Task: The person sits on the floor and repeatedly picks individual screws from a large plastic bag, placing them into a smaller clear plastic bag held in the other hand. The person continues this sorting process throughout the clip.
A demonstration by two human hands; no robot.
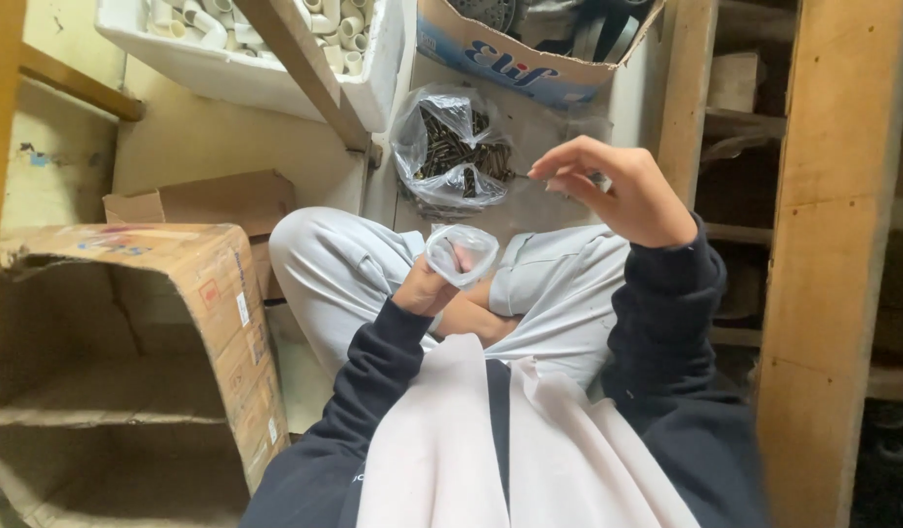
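Over lap — left hand [427,286] holds small clear bag [461,252]

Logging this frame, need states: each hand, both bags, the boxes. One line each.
left hand: shut on small clear bag
small clear bag: mouth held open
right hand: pinching a small dark screw
bag of dark screws: open, part full
big cardboard box: on its side, open
white tray: holds white pipe fittings

A cramped storeroom or workshop: rough wooden shelving [823,244], worn cardboard boxes [168,323], a white bin of plastic pipe fittings [265,39] and a bag of dark screws [456,147].
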